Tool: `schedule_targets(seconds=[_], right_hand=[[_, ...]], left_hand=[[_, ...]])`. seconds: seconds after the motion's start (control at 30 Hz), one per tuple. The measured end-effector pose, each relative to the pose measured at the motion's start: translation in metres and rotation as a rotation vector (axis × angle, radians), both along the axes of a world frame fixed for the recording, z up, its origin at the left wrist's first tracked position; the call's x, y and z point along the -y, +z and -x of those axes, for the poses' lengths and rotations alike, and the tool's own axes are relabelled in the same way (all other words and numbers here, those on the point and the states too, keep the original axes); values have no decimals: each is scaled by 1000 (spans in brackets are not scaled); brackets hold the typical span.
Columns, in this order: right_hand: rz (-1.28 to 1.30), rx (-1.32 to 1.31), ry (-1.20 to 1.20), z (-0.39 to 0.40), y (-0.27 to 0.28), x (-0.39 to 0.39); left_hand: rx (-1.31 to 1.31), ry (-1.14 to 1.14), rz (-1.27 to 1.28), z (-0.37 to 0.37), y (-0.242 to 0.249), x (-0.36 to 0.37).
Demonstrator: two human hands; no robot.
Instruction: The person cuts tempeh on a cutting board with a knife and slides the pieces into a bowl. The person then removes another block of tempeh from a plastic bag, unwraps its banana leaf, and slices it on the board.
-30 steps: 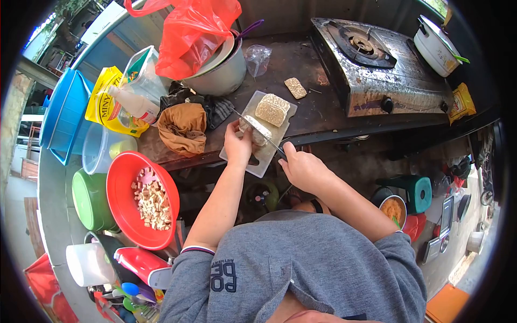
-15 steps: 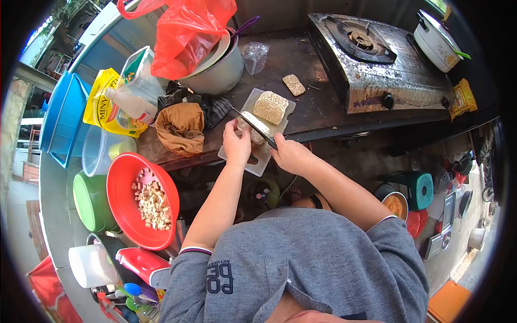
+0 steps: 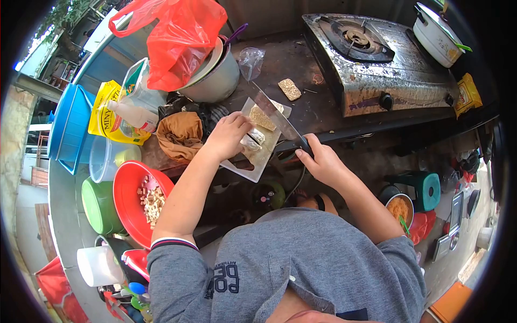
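My right hand [image 3: 321, 160] is wrapped round the handle of a large kitchen knife [image 3: 277, 114], its blade pointing up and left above the cutting board [image 3: 260, 158]. Below the blade, a whitish piece of tempeh [image 3: 253, 140] with a dark cut line lies on the board. My left hand [image 3: 230, 134] has its fingers bent at the left end of this piece, partly hiding it. Behind it, a tan block of tempeh [image 3: 262, 118] is partly covered by the blade. Another thin slab of tempeh [image 3: 290, 90] lies on the dark counter beyond the board.
A gas stove [image 3: 377, 64] stands at the right, with a white pot [image 3: 437, 40] beside it. At the left are a brown cloth [image 3: 180, 134], a red plastic bag [image 3: 183, 46] over a grey pot [image 3: 218, 81], and a red basin [image 3: 125, 202] of cut pieces.
The knife has lifted off the whitish tempeh and swung right with my right hand. My left hand has shifted to the piece's left end, and a cut line now shows in it.
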State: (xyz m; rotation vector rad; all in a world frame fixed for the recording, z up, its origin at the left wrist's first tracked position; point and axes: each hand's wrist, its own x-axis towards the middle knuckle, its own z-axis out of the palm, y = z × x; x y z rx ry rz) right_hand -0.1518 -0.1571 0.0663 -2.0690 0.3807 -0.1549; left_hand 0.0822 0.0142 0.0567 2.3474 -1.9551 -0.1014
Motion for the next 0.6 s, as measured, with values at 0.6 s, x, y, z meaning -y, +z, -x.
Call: schedule_targets(seconds=[0.6], right_hand=[[117, -170, 215, -18, -34, 32]], left_hand=[[-165, 88, -57, -2, -16, 5]])
